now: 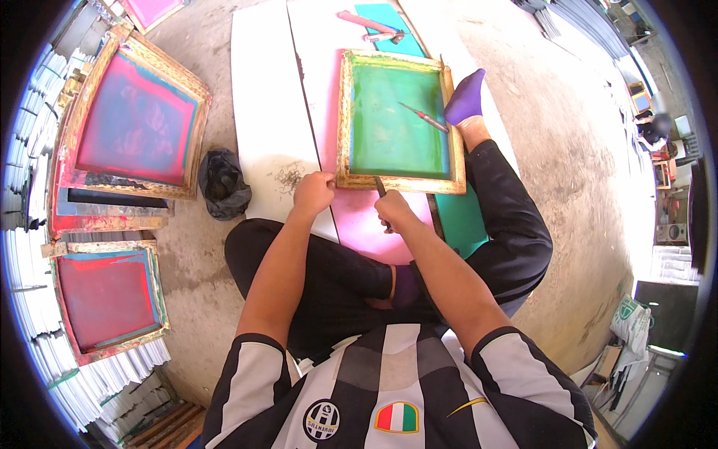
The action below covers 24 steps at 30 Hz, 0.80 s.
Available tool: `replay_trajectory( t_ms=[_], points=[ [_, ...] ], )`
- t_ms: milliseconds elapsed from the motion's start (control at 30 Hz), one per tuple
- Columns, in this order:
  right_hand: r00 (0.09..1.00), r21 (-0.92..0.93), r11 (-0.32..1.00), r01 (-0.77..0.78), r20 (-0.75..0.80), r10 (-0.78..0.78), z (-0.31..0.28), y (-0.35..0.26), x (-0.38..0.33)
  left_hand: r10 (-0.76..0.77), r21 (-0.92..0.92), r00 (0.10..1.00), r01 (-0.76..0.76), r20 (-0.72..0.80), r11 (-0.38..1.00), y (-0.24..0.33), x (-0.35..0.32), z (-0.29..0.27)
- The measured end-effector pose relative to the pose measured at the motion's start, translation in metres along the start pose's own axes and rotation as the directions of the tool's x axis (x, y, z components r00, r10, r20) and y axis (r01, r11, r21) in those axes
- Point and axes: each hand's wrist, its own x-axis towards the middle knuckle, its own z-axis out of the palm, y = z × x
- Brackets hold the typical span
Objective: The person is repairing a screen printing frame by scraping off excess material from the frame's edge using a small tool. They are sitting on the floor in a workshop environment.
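A wooden screen-printing frame [456,161] with green mesh lies flat in front of me on the boards. My left hand [314,193] is closed at its near left corner, thumb and fingers against the wood. My right hand [394,209] is closed round a slim dark hand tool [381,185], whose upper end meets the frame's near edge; its exact kind is mostly hidden by my fingers. On the mesh rests a thin pointed tool with a red handle [431,120]. My purple-socked foot [465,97] is beside the frame's right side.
A hammer [385,34] lies beyond the frame on a teal strip [366,10]. To the left are a black plastic bag [223,183], a large frame with blue-pink mesh [196,97] and a smaller red-mesh frame [155,284]. Dark scraps [290,178] lie on the white board.
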Motion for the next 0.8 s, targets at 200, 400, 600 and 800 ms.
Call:
replay_trajectory(
  t_ms=[200, 400, 600, 800],
  points=[
    [0.996, -0.120, 0.993, -0.008, -0.092, -0.003, 0.009, 0.000, -0.006, 0.005, 0.048, 1.000, -0.004, -0.001, 0.999, -0.003, 0.003, 0.006],
    [0.988, -0.089, 0.994, 0.068, -0.132, -0.079, 0.014, 0.022, 0.003, -0.064, 0.008, 0.998, 0.063, 0.029, 0.998, -0.005, 0.009, 0.009],
    [0.973, 0.200, 0.953, 0.229, -0.072, -0.218, 0.020, 0.047, 0.005, 0.006, 0.048, 0.996, -0.002, -0.084, 0.999, 0.007, -0.001, -0.003],
    [0.938, 0.185, 0.933, 0.310, 0.101, -0.332, 0.029, 0.036, -0.023, 0.357, 0.043, 0.932, -0.355, -0.064, 0.934, 0.023, -0.021, -0.009]
  ],
)
